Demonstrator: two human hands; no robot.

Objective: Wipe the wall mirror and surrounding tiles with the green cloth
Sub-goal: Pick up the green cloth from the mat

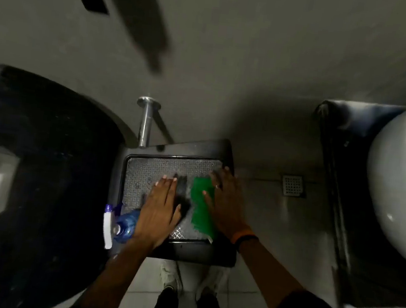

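Both hands are lying on a dark, textured tray-like surface (144, 172) at about six o'clock in the view, seen from above. The left hand (160, 209) is resting flat with fingers extended, gripping nothing. The right hand (224, 204) is spread palm-down over the right edge of the green cloth (202, 205), pressing on it rather than closing around it; whether any fingers are curling under the fabric cannot be told. The cloth is lying on the tray between the two hands, touching the right one. A blue spray bottle (123, 223) with a white trigger is lying just beside the left wrist, at about eight o'clock from the cloth. A chrome pipe (146, 122) is rising at twelve o'clock, a floor drain (293, 185) is sitting at three o'clock, and a white basin (401, 181) is curving in at the far right.

The mirror is not identifiable here, so wiping appears not to be under way; this looks like the cloth being flattened or gathered up. The next move is likely calling for the right hand to close on the cloth, lift it and carry it up to the wall.
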